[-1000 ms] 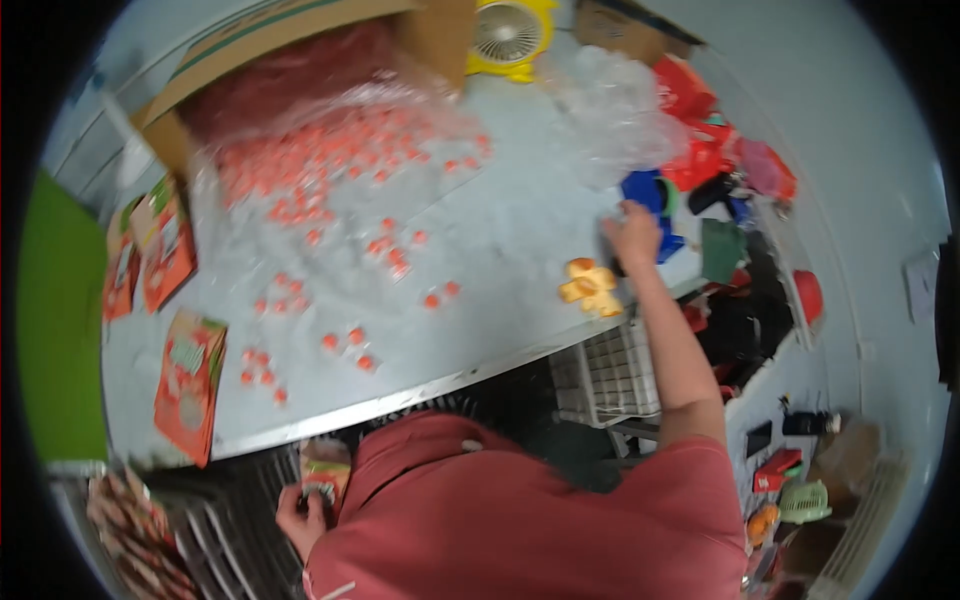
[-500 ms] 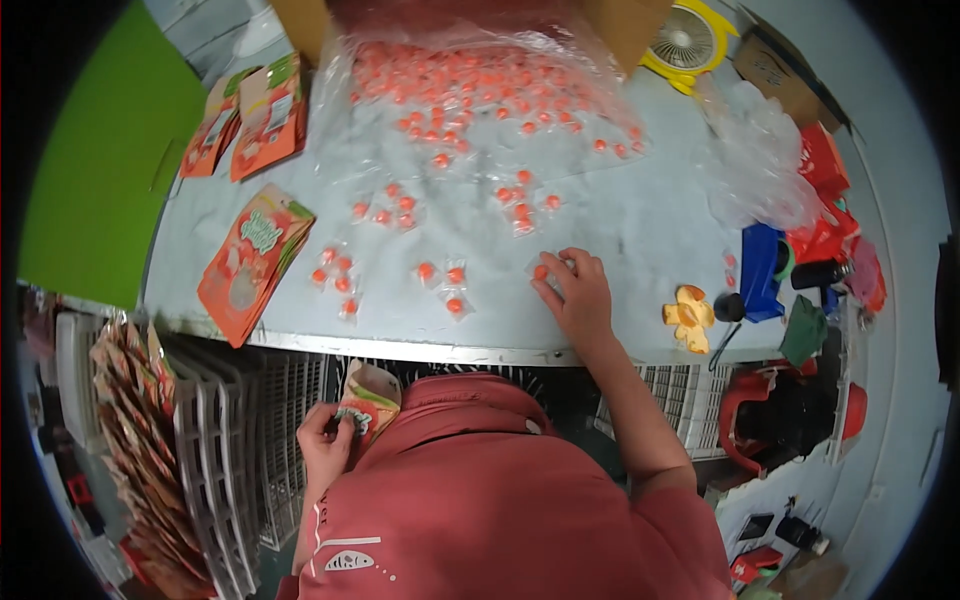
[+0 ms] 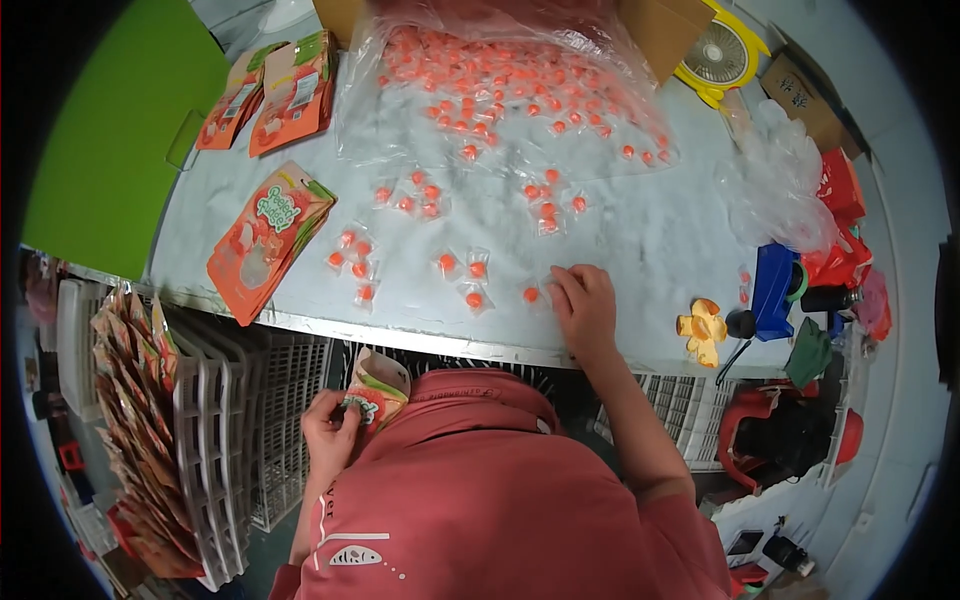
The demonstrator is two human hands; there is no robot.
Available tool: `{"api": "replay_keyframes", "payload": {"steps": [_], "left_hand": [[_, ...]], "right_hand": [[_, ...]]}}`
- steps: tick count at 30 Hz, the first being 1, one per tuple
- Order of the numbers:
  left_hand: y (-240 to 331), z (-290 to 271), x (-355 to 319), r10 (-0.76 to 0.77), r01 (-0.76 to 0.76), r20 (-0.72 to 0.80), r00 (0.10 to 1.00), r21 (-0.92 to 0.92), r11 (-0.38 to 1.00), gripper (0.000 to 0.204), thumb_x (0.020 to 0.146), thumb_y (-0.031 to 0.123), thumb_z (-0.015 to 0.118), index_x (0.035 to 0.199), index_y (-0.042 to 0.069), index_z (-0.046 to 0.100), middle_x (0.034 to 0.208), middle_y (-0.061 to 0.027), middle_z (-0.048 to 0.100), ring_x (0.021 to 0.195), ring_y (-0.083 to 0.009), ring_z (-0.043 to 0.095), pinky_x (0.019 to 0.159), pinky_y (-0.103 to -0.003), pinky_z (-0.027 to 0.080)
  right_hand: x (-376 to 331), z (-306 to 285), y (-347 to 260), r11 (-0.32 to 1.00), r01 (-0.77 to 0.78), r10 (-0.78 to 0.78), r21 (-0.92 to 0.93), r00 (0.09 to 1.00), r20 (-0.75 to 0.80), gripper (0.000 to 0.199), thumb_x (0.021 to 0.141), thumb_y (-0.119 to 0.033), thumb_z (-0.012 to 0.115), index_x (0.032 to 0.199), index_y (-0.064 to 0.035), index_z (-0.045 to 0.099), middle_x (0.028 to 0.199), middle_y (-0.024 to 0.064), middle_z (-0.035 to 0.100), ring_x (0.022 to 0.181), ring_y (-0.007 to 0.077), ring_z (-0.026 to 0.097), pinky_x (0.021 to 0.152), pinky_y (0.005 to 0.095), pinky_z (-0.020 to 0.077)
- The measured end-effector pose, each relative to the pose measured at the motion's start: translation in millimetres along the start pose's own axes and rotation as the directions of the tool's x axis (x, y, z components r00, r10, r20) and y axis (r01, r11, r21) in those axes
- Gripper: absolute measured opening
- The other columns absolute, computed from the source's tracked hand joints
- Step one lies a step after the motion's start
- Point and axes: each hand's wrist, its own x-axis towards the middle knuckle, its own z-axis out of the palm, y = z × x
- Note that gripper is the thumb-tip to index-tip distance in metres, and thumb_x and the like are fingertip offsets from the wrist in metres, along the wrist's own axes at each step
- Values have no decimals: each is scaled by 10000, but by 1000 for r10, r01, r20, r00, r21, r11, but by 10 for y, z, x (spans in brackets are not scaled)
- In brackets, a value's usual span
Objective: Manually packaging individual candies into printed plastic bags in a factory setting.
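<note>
The lone sweet (image 3: 530,295) and the right hand (image 3: 588,312) have slid nearer the three sweets (image 3: 477,270) at its ten o'clock. Portioning seems in hand; the next move likely calls for closing that gap across the bench (image 3: 645,235). I can't tell whether the right grip, fingers curled, pinches anything. The left hand (image 3: 333,428) pinches a pouch (image 3: 384,392) below the bench's front edge, long axis and mouth toward one o'clock.

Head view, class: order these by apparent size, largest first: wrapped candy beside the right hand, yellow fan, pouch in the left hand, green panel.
1. Green panel
2. Yellow fan
3. Pouch in the left hand, partly hidden
4. Wrapped candy beside the right hand
</note>
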Motion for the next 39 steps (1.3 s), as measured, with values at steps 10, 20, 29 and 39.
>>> {"api": "replay_keyframes", "payload": {"steps": [10,20,29,39], "left_hand": [[-71,15,-22,-34,34,-18,999,6,999,23,827,-27,620,840,-40,634,751,-54,526,647,-107,485,579,-261,379],[-73,27,-24,53,-49,-65,996,49,998,76,796,-15,654,865,-46,657,710,-95,554,573,-156,525,530,-284,407],[-97,19,-14,62,-59,-59,996,63,996,93,784,-14,652,871,-44,660,718,-110,562,596,-188,540,541,-293,416],[-141,10,-57,56,-51,-85,995,58,997,101,783,-4,659,876,-45,662,705,-101,550,578,-174,534,530,-287,408]], "right_hand": [[-5,-129,-151,985,114,-121,-131,991,-47,284,811,-96,715,1092,-74,683,1042,82,600,942,267,575,813,409,445],[13,-30,-94,972,126,-120,-197,992,42,317,808,-63,698,1124,-70,664,1026,70,621,973,267,577,835,410,432],[244,275,-535,961,59,-111,272,978,178,591,807,-232,771,1345,-97,564,1462,170,430,1331,384,430,1095,502,364],[432,703,-804,965,192,-240,178,920,309,574,854,-333,728,1353,-120,542,1459,150,450,1390,378,366,1143,578,269]]}}
